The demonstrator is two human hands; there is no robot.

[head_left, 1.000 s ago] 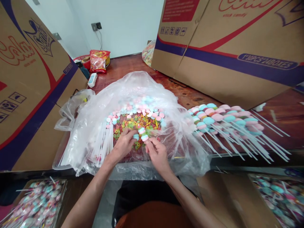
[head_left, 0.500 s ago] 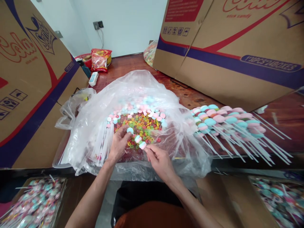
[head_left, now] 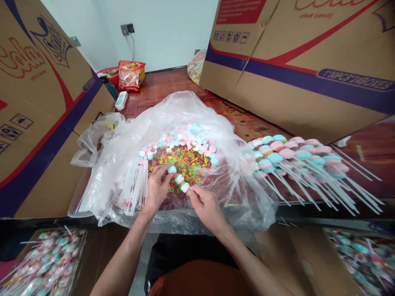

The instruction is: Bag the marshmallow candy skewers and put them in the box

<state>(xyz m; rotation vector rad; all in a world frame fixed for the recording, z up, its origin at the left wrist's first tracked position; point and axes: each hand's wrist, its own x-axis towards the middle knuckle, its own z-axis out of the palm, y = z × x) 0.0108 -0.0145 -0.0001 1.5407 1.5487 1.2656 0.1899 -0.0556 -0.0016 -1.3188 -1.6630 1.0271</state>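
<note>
While our left hand (head_left: 158, 187) pinches blue candy (head_left: 172, 169), our right hand (head_left: 206, 205) grips a skewer (head_left: 182, 183); one carton (head_left: 296, 72) reads "stick candy".

Gummy rings (head_left: 182, 159), apparently inside plastic (head_left: 185, 106), lie left of skewers (head_left: 287, 153).

Over my feed, the wooden tabletop (head_left: 168, 80) shines and the right-hand carton (head_left: 277, 98) looks like matt cardboard. I see a thin, crinkled, shiny plastic sheet (head_left: 185, 109), glossy ring candies (head_left: 180, 159), smooth, matt skewered candy discs (head_left: 181, 182) and a slick-filmed red packet (head_left: 128, 75).
</note>
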